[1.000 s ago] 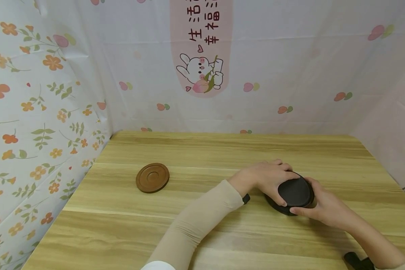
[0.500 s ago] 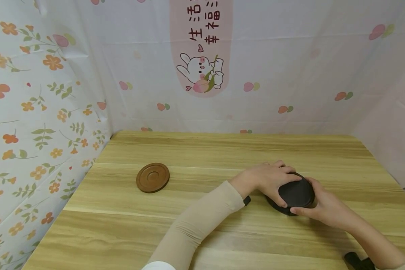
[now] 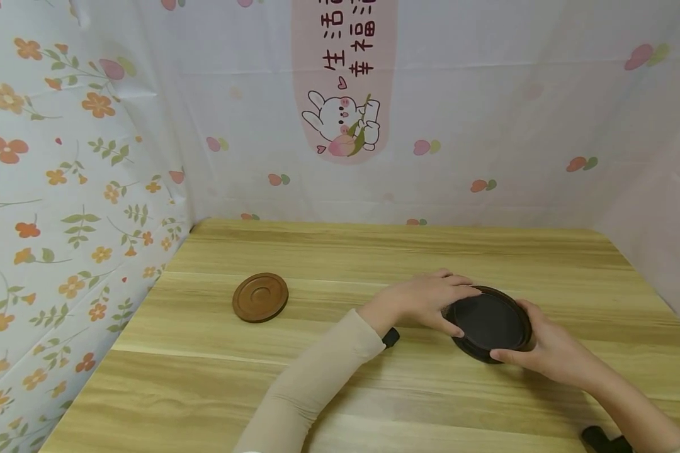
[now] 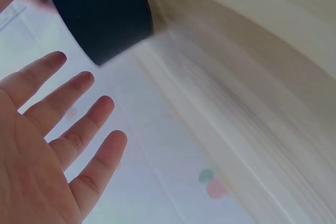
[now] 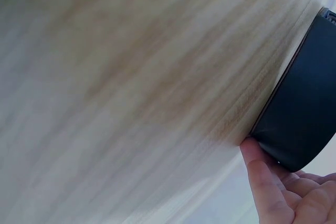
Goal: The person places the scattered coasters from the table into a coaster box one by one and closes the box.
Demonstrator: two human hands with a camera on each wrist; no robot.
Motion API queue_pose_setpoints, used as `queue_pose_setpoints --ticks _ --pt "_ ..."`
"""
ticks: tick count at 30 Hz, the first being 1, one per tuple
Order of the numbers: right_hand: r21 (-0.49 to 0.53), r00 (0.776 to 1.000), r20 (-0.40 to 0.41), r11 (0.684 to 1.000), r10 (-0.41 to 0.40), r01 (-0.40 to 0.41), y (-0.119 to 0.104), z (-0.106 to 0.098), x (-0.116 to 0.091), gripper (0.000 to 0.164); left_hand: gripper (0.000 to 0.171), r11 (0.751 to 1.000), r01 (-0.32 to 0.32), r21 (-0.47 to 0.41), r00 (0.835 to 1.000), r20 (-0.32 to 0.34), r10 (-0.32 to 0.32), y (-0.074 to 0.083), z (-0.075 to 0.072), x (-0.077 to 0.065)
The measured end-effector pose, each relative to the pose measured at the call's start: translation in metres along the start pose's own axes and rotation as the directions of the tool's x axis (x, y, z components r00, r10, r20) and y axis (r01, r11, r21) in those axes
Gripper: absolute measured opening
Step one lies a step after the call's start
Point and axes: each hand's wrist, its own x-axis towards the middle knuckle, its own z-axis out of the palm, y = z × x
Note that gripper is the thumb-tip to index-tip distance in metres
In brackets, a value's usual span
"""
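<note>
A round black container [image 3: 490,321] with a raised rim and a flat, dark, sunken face sits on the right half of the table. My right hand [image 3: 555,349] grips its right side, thumb at the near edge and fingers round the far side. The right wrist view shows that hand [image 5: 294,195] against the container's smooth dark wall [image 5: 302,98]. Just left of the rim is my left hand [image 3: 425,302]. Its fingers [image 4: 86,129] are spread and nearly straight, with a gap to the container [image 4: 102,11] in the left wrist view. What lies inside is too dark to tell.
A round brown wooden coaster [image 3: 260,297] lies on the left of the wood-grain table [image 3: 204,390]. Black straps or mounts show by the left wrist [image 3: 391,338] and the right forearm [image 3: 603,438]. Patterned cloth [image 3: 249,113] hangs behind and at the sides.
My left hand has moved left, off the container's top, and more of the rim and dark face shows. The right hand keeps its grip. The head view has shifted slightly.
</note>
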Motion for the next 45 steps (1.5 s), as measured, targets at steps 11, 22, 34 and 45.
queue_pose_setpoints --ticks 11,22,34,45 --pt "-0.026 1.000 -0.020 1.000 0.005 -0.006 -0.001 0.001 0.001 0.112 0.078 0.997 0.028 -0.079 0.992 -0.118 -0.037 -0.029 0.002 -0.053" --pt "-0.028 1.000 -0.010 0.999 0.015 -0.015 0.001 0.004 0.001 0.113 0.076 0.989 0.109 -0.100 0.974 -0.188 -0.126 -0.058 0.007 -0.109" --pt "-0.032 1.000 -0.014 0.999 0.011 -0.012 0.002 0.001 0.001 0.112 0.074 0.942 0.313 -0.124 0.923 -0.193 -0.332 -0.093 0.006 -0.181" --pt "-0.020 1.000 -0.029 1.000 0.000 -0.001 0.001 0.004 0.000 0.111 0.074 0.916 0.383 -0.119 0.874 -0.275 -0.401 -0.120 0.022 -0.236"
